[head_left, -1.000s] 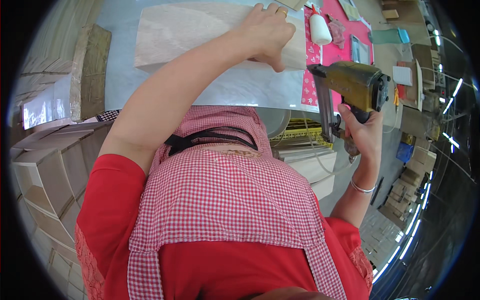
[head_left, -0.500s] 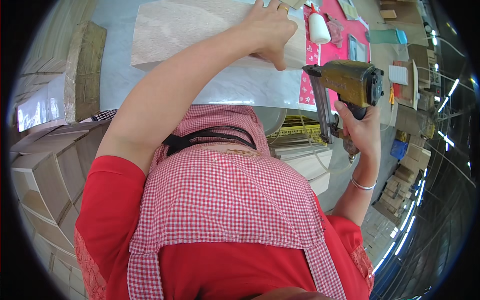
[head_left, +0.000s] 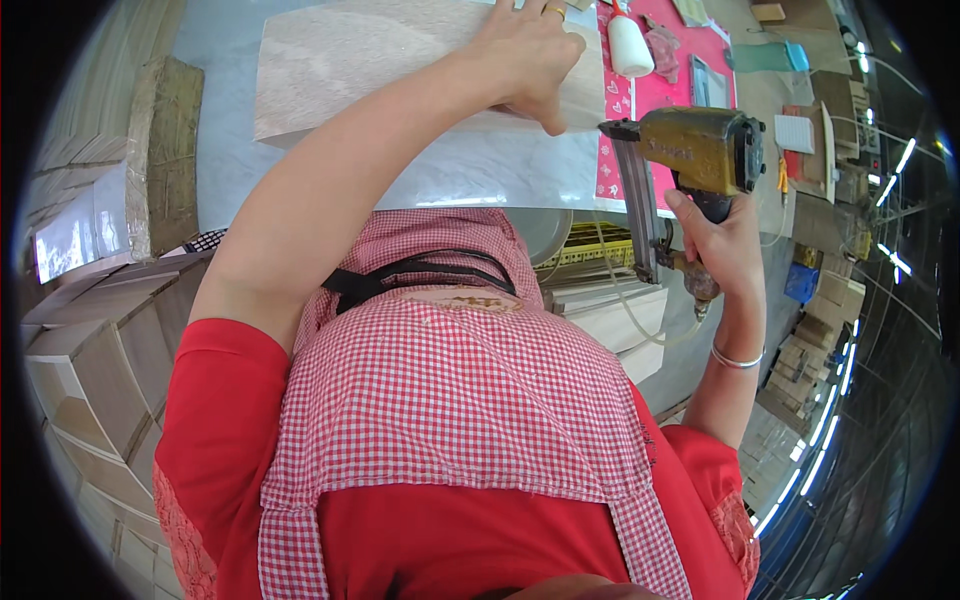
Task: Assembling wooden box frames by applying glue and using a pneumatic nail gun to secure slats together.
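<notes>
Right now the wood (head_left: pixel 345 75) lies on the far part of the table (head_left: pixel 480 175), its right end at the pink sheet (head_left: pixel 645 105). The left hand (head_left: pixel 525 55) is spread over that right end, thumb at the near edge, fingers pointing far; the fingertips run out of view, so I cannot tell whether it grips or only presses. A ring (head_left: pixel 556 10) sits on one finger. The right hand (head_left: pixel 722 245) is closed around the handle of a nail gun (head_left: pixel 692 150), whose nose points left, right by the wood's near right corner; whether they touch is unclear. A hose (head_left: pixel 622 315) hangs below the gun. A white bottle (head_left: pixel 629 48) and a rag (head_left: pixel 662 55) lie on the sheet, beyond the gun. To the left of the wood stands a block (head_left: pixel 165 160), with boxes (head_left: pixel 85 370) nearer.
</notes>
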A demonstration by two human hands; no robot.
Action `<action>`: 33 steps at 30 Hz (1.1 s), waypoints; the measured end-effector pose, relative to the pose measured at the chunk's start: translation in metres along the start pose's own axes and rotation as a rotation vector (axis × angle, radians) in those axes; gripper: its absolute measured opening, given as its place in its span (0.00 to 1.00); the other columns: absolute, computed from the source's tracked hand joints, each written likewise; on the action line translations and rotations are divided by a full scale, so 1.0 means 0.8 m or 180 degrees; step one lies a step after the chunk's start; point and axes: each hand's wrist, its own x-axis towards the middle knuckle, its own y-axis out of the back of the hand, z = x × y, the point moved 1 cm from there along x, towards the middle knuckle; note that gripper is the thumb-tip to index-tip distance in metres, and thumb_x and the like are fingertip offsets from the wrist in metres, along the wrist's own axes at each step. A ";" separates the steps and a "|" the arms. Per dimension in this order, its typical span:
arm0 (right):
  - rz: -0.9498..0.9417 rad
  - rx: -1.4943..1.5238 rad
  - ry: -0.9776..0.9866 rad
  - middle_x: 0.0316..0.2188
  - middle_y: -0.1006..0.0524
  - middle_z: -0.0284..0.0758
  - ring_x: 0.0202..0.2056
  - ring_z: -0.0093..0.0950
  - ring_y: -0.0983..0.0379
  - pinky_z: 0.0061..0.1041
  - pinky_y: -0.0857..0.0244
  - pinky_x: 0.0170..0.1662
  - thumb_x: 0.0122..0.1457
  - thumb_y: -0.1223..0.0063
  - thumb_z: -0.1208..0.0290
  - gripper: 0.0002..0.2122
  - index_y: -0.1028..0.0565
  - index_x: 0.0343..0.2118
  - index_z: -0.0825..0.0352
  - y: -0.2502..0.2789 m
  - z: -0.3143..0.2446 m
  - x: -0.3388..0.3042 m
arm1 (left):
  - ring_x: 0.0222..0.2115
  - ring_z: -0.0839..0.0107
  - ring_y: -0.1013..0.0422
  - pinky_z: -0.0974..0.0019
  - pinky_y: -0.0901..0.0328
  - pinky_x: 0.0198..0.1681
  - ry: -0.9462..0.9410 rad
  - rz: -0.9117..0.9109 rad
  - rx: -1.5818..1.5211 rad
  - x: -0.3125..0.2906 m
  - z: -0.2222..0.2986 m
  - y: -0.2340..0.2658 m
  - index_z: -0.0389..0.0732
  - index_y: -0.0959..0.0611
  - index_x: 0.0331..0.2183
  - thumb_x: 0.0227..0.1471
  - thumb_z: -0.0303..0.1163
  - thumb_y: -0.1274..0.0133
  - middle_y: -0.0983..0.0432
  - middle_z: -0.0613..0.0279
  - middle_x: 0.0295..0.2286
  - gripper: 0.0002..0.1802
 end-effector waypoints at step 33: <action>-0.0239 -0.0082 0.0228 0.16 0.29 0.24 0.13 0.12 0.39 0.17 0.47 0.15 0.56 0.35 0.67 0.11 0.23 0.33 0.70 -0.046 -0.053 -0.007 | 0.47 0.44 0.34 0.48 0.39 0.50 0.0348 0.0012 0.0018 -0.133 -0.101 0.067 0.34 0.23 0.32 0.24 0.50 0.31 0.29 0.35 0.42 0.35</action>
